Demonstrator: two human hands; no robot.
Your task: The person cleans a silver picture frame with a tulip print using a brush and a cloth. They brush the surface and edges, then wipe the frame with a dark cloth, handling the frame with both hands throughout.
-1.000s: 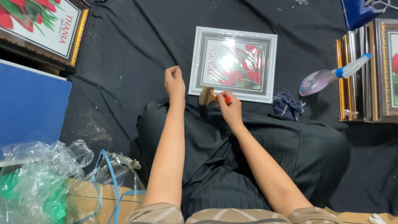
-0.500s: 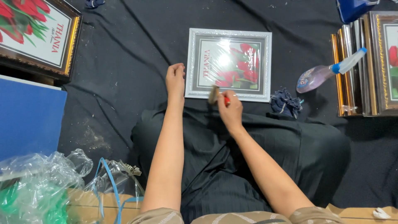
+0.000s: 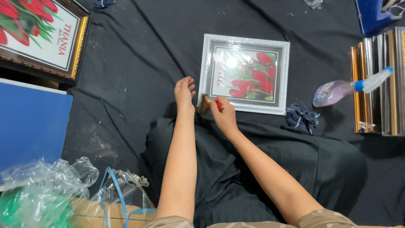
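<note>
Gripping maybe a brush, right hand by wrapped pic frame.

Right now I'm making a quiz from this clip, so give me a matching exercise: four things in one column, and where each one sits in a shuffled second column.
Things:
1. white-framed picture
2. spray bottle
3. dark blue rag
4. small brush

Places:
A. in the right hand
B. lying against the stack of frames at the right
C. flat on the black cloth, just beyond both hands
D. crumpled on the cloth off the picture's near right corner

Pairs: 1-C, 2-B, 3-D, 4-A
</note>
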